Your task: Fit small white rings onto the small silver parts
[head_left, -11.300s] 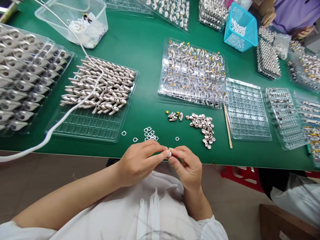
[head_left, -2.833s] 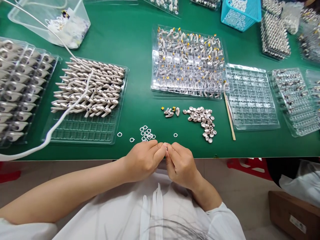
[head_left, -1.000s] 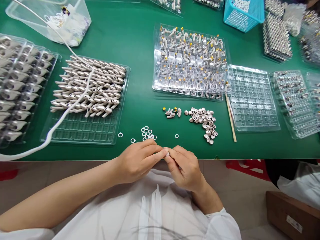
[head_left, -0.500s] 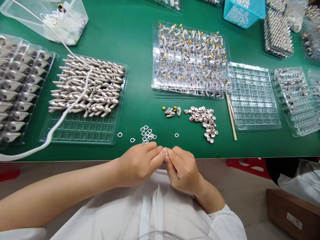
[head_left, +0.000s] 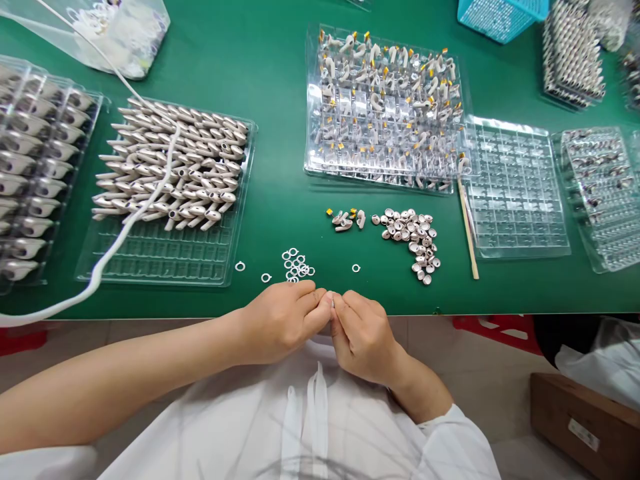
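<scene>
At the table's front edge, my left hand (head_left: 287,317) and my right hand (head_left: 365,337) meet fingertip to fingertip. Both are closed in a pinch around something tiny, mostly hidden by the fingers, so its kind cannot be made out. Just beyond my left hand lies a cluster of small white rings (head_left: 299,267), each with a little tab. One lone white ring (head_left: 356,268) lies farther right. Past it are a few curved beige earpiece-like parts (head_left: 344,220) with yellow tabs. A heap of small beige oval caps (head_left: 413,233) is to the right.
A clear tray of beige stem-shaped shells (head_left: 170,163) is at left, crossed by a white cable (head_left: 145,207). A tray of yellow-tabbed parts (head_left: 385,110) stands at the back. A wooden stick (head_left: 469,233) lies beside a clear tray (head_left: 517,190). A blue basket (head_left: 503,17) is farther back.
The camera view has shifted slightly. My hands stay pinched together at nearly the same spot, with a small change around the fingertips. The parts on the table lie as before.
</scene>
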`<action>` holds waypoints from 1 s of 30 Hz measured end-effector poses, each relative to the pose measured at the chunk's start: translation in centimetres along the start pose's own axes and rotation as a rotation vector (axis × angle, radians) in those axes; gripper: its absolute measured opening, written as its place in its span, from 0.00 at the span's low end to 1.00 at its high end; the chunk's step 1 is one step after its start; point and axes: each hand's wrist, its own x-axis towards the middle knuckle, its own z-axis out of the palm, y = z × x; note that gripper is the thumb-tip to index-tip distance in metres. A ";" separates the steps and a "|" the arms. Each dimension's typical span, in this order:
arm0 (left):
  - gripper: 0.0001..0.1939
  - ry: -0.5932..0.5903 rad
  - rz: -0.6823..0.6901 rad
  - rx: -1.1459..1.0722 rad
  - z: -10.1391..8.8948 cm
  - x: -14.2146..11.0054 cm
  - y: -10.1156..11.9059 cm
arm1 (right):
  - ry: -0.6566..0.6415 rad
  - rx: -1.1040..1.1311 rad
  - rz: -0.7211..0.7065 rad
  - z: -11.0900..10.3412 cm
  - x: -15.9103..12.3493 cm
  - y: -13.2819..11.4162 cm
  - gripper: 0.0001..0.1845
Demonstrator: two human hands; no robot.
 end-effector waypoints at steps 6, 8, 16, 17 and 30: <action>0.08 -0.009 -0.015 0.042 0.1 0.0 -0.2 | -0.041 -0.034 0.004 0.4 -0.1 0.1 0.09; 0.08 -0.016 -0.017 0.054 0.2 -0.1 -0.3 | -0.054 -0.045 0.010 0.6 -0.1 0.2 0.09; 0.08 -0.051 -0.028 0.076 0.5 -0.1 -0.6 | -0.062 -0.074 0.010 0.9 0.2 0.4 0.10; 0.09 -0.056 -0.029 0.076 0.5 -0.1 -0.6 | -0.063 -0.075 0.013 0.9 0.3 0.4 0.10; 0.08 0.018 -0.055 0.059 0.5 0.0 -0.7 | -0.025 -0.049 0.017 0.5 0.7 0.5 0.09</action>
